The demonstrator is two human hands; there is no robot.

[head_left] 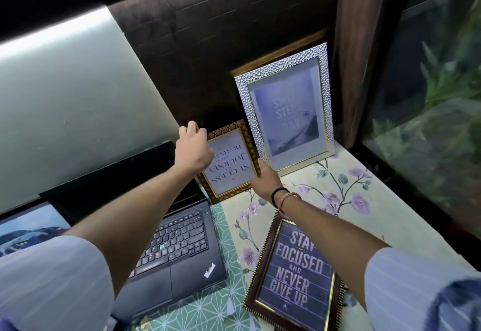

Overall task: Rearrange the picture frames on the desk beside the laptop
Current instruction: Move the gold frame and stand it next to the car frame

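You are at a home desk nook: a black laptop [179,247] sits open on a floral desk cover [364,200], framed motivational prints [286,112] lean against a dark padded wall panel [208,44], and leafy plants [447,75] show behind glass on your right.

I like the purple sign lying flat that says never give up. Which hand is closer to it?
Right. The right hand is just beyond the purple frame; the left hand is farther off, over by the laptop.

The left hand [192,148] covers part of the small frame [230,159]'s upside-down text; the silver frame [285,107]'s lettering is blurred.
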